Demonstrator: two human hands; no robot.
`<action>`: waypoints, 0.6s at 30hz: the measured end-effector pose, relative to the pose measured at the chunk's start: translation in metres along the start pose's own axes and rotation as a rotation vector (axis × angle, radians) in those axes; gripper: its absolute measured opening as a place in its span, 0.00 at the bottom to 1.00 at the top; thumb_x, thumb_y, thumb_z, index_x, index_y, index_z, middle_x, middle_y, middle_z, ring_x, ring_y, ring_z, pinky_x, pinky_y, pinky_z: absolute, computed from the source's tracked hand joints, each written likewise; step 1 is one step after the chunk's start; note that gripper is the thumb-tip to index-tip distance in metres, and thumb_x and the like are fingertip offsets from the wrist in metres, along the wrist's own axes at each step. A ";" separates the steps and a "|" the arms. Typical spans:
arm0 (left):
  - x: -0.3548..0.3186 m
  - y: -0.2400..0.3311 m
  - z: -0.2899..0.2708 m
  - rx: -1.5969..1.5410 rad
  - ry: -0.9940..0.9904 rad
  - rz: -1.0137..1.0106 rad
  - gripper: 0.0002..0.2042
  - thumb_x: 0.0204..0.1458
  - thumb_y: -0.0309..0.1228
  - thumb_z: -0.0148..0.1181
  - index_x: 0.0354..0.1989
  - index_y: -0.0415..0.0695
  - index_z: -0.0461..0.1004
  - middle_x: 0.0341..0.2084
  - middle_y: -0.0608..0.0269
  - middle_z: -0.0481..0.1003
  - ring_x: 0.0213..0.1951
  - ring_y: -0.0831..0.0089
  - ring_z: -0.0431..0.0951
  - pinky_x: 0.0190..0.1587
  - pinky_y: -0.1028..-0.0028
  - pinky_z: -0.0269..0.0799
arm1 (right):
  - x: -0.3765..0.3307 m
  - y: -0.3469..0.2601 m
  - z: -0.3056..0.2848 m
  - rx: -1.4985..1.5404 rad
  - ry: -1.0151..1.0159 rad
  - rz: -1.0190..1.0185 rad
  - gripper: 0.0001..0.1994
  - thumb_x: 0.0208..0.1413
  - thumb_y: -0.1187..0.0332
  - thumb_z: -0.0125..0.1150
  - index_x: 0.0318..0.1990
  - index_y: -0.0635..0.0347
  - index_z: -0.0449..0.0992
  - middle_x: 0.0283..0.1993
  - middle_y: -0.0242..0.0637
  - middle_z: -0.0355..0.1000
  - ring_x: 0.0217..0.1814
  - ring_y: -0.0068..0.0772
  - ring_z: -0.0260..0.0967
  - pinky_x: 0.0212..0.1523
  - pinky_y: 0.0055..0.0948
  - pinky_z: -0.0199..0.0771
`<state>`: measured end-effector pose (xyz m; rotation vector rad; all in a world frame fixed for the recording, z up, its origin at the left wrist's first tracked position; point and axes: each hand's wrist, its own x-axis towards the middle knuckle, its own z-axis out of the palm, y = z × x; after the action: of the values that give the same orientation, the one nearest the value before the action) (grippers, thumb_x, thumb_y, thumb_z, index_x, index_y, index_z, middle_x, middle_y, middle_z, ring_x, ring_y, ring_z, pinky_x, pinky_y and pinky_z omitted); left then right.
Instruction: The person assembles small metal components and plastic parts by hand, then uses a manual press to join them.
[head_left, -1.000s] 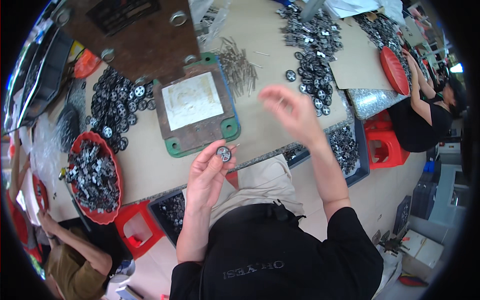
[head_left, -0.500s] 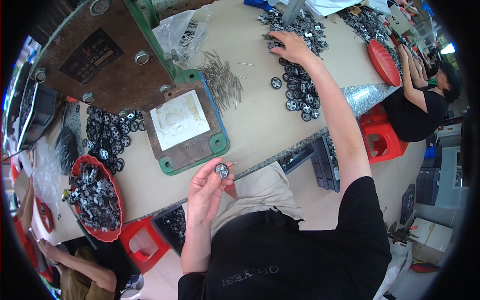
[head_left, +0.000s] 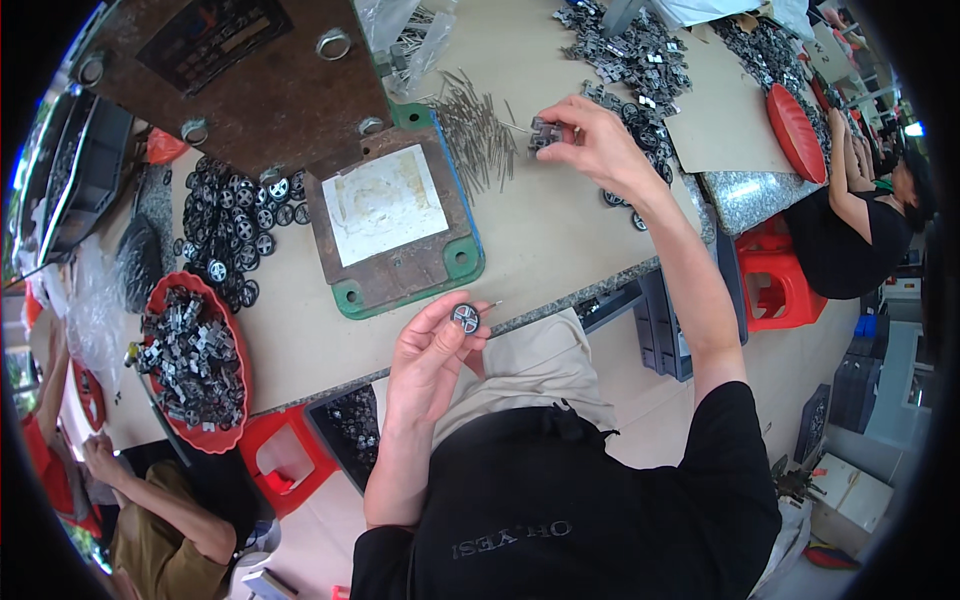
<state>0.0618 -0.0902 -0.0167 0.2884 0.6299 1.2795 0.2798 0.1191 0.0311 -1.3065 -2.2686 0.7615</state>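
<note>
The metal plate (head_left: 395, 225) lies on the table (head_left: 560, 240), in front of the person. Left of it is a group of wheels (head_left: 232, 225), and further left a bowl (head_left: 190, 370) with parts in it. Behind the plate, to the right, lies a heap of pins (head_left: 480, 130). Another bowl (head_left: 795, 130) stands far right.

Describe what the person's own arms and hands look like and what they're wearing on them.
Both arms are bare from short black sleeves down. The left hand and the right hand wear no gloves, and no watch, ring or bracelet can be made out. The black shirt has pale lettering.
</note>
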 end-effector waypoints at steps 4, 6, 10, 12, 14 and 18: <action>0.002 -0.002 0.000 0.014 0.018 0.037 0.16 0.53 0.24 0.52 0.51 0.37 0.66 0.42 0.47 0.72 0.38 0.68 0.76 0.41 0.75 0.74 | -0.033 -0.014 0.014 0.673 -0.108 0.126 0.15 0.44 0.76 0.63 0.42 0.64 0.70 0.30 0.28 0.69 0.29 0.15 0.66 0.26 0.16 0.66; 0.003 -0.001 0.004 0.054 0.025 0.041 0.15 0.53 0.24 0.53 0.50 0.37 0.66 0.43 0.51 0.72 0.37 0.72 0.76 0.40 0.77 0.73 | -0.050 -0.023 0.024 0.943 -0.221 0.201 0.19 0.47 0.75 0.61 0.48 0.62 0.66 0.29 0.30 0.69 0.29 0.18 0.68 0.24 0.15 0.67; 0.003 -0.001 0.007 0.062 0.031 0.025 0.15 0.52 0.23 0.53 0.50 0.37 0.66 0.42 0.52 0.72 0.37 0.72 0.76 0.42 0.76 0.72 | -0.072 -0.039 0.034 1.055 -0.224 0.228 0.15 0.50 0.74 0.59 0.46 0.64 0.68 0.31 0.33 0.70 0.28 0.19 0.69 0.26 0.16 0.69; 0.004 -0.003 0.007 0.065 0.039 0.031 0.15 0.52 0.23 0.53 0.49 0.37 0.67 0.42 0.53 0.72 0.37 0.72 0.76 0.42 0.76 0.72 | -0.080 -0.040 0.047 1.195 -0.198 0.277 0.14 0.51 0.73 0.58 0.46 0.65 0.68 0.32 0.33 0.71 0.27 0.20 0.69 0.26 0.17 0.69; 0.004 -0.004 0.008 0.073 0.048 0.044 0.15 0.52 0.23 0.53 0.49 0.37 0.67 0.42 0.53 0.73 0.37 0.72 0.75 0.42 0.76 0.72 | -0.086 -0.049 0.052 1.410 -0.154 0.358 0.12 0.53 0.72 0.56 0.45 0.64 0.68 0.35 0.32 0.70 0.31 0.20 0.68 0.32 0.18 0.69; 0.003 -0.005 0.008 0.114 0.059 0.088 0.14 0.52 0.22 0.54 0.48 0.37 0.67 0.40 0.55 0.73 0.37 0.72 0.75 0.42 0.76 0.72 | -0.093 -0.045 0.079 1.540 -0.013 0.291 0.12 0.54 0.72 0.56 0.45 0.64 0.67 0.37 0.32 0.70 0.37 0.20 0.66 0.39 0.20 0.66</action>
<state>0.0714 -0.0875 -0.0138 0.3774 0.7486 1.3425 0.2481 -0.0009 -0.0077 -0.7339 -0.8159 1.9656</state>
